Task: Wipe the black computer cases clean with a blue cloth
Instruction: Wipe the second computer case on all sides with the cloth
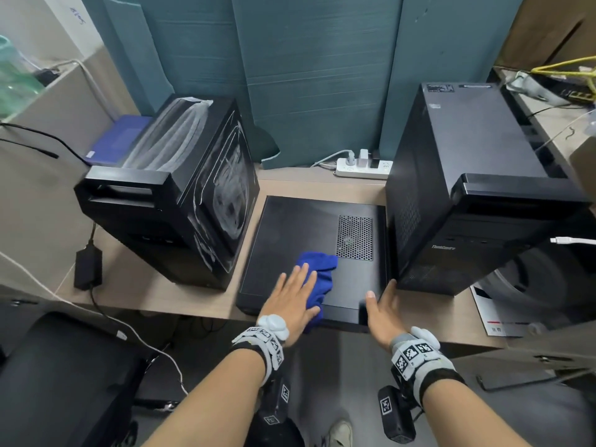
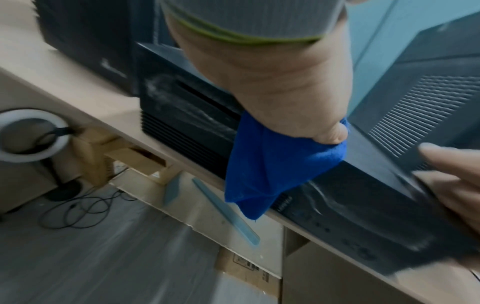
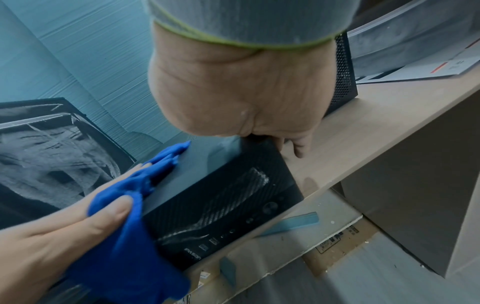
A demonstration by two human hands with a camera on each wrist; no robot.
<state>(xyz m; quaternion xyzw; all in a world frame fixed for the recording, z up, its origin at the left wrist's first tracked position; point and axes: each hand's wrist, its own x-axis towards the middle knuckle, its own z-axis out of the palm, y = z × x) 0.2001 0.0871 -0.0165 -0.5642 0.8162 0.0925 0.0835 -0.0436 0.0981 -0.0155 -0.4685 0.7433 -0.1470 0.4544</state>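
My left hand (image 1: 292,301) pressed flat, fingers straight, on the blue cloth (image 1: 317,279) atop the middle flat-lying case (image 1: 303,227); my right hand (image 1: 382,312) seemingly gripped its near right corner.

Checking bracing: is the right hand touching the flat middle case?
Touching. The right wrist view shows the right hand gripping the flat case's near right corner.
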